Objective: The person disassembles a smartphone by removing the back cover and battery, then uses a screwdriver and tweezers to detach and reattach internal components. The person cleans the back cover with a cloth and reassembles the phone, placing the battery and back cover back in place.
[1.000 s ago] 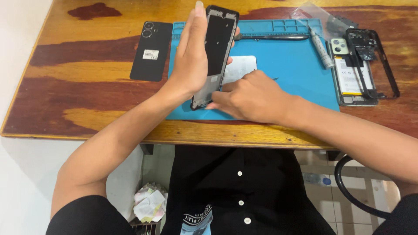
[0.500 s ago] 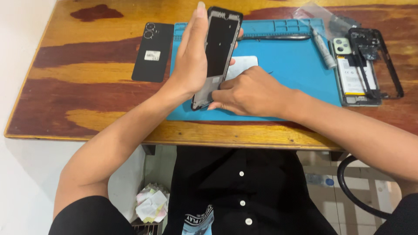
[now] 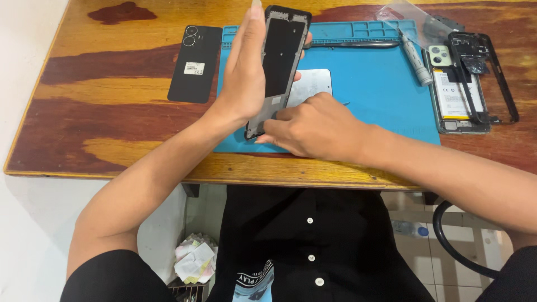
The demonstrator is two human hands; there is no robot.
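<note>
My left hand holds a black phone frame with its screen upright on its lower edge over the blue work mat. The palm braces the frame's left side and the fingers point up. My right hand rests on the mat at the frame's lower right, fingertips touching its bottom edge. Whether it grips a small tool is hidden. A grey metal plate lies on the mat just behind the right hand.
A black phone back cover lies left of the mat on the wooden table. At the right sit an opened phone body showing its battery, a black inner frame, a screwdriver and a clear plastic bag.
Both hands and the phone frame stay in nearly the same place; the right hand's fingers have shifted slightly at the frame's lower edge.
</note>
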